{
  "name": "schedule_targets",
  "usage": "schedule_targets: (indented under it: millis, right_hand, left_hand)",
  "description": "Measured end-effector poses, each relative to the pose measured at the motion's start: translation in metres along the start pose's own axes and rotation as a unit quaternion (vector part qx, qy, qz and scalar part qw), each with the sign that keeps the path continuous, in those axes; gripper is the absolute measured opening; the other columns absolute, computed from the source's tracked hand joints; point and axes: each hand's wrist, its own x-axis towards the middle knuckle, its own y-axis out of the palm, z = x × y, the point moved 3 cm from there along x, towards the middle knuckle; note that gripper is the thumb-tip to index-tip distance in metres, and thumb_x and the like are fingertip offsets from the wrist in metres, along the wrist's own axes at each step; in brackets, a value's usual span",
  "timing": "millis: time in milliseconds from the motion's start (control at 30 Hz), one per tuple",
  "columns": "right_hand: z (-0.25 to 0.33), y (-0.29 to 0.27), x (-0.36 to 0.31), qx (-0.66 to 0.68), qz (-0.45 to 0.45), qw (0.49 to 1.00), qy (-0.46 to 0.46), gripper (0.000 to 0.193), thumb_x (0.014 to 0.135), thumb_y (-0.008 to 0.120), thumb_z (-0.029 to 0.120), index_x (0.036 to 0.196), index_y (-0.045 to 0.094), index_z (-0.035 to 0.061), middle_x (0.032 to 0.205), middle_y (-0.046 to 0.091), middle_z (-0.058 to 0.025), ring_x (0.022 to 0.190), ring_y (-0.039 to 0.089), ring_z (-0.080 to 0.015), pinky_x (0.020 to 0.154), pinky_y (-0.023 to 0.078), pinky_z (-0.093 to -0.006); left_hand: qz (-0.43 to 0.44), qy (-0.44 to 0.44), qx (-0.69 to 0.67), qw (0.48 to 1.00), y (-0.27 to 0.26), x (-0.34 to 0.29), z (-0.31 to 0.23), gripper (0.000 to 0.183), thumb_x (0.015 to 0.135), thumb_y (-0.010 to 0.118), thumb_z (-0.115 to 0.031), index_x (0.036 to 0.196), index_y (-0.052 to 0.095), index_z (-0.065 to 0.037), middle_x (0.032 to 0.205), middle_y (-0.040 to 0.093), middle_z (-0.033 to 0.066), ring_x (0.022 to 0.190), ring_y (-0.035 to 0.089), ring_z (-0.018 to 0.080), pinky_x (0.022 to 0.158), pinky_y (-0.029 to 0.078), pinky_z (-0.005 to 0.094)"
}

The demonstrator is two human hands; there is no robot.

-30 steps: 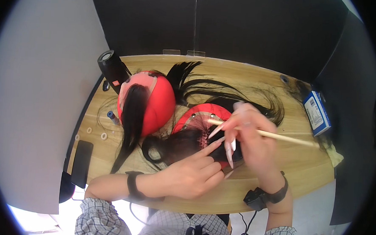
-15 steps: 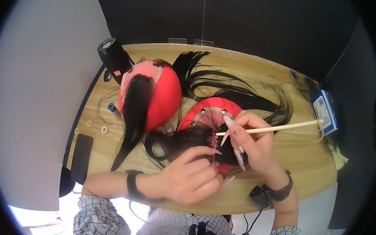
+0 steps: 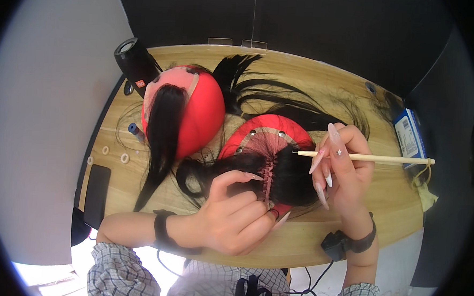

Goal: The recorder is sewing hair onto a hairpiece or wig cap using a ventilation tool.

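On a red dome-shaped head form lies a wig cap with black hair, held by metal pins at its front edge. A pinkish parting strip runs down its middle. My left hand is closed over the near-left side of this wig, its index fingertip beside the strip. Between thumb and fingers my right hand grips a cream-handled ventilating needle. The needle's fine tip points left, above the hair right of the strip. Whether a strand is caught on it is too small to tell.
A second red head form with a partly haired cap stands left. Long black hair spreads behind. Around the wooden table are a black speaker, a blue-and-white box, a dark phone-like slab and small rings.
My right hand has drawn the needle to the right, away from the parting strip, and levelled it. My left hand stays on the wig, with its index finger slightly shifted. The whole view shifted slightly.
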Motion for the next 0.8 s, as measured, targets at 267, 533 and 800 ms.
schedule_targets:
  millis: [267, 533, 800]
  right_hand:
    - [0.008, 0.004, -0.004, -0.050, 0.019, 0.998, -0.016, 0.018, 0.099, 0.052, 0.013, 0.097, 0.057, -0.0043, 0.072, 0.053, -0.0040, 0.048, 0.044, -0.0027, 0.043, 0.035, -0.0176]
    - [0.014, 0.014, -0.011, -0.121, 0.021, 0.991, -0.058, 0.014, 0.097, 0.054, 0.009, 0.093, 0.059, -0.0028, 0.077, 0.055, -0.0055, 0.052, 0.048, -0.0050, 0.052, 0.040, -0.0194]
    - [-0.006, 0.019, -0.013, -0.033, 0.042, 0.998, 0.020, 0.011, 0.098, 0.054, 0.008, 0.093, 0.055, -0.0020, 0.075, 0.055, -0.0050, 0.050, 0.050, -0.0046, 0.046, 0.039, -0.0175]
  left_hand:
    - [0.038, 0.096, 0.050, 0.993, -0.002, -0.003, -0.005, 0.020, 0.074, 0.070, -0.007, 0.066, 0.054, 0.001, 0.063, 0.054, 0.0075, 0.059, 0.055, 0.0180, 0.082, 0.060, 0.0440]
    - [0.057, 0.099, 0.091, 0.989, -0.001, -0.005, -0.003, 0.019, 0.077, 0.065, -0.004, 0.064, 0.051, -0.002, 0.062, 0.047, 0.0040, 0.055, 0.049, 0.0141, 0.088, 0.058, 0.0453]
    - [0.052, 0.091, 0.098, 0.990, 0.005, -0.008, -0.006, 0.018, 0.072, 0.062, -0.003, 0.063, 0.047, -0.005, 0.059, 0.037, 0.0011, 0.051, 0.041, 0.0120, 0.094, 0.055, 0.0460]
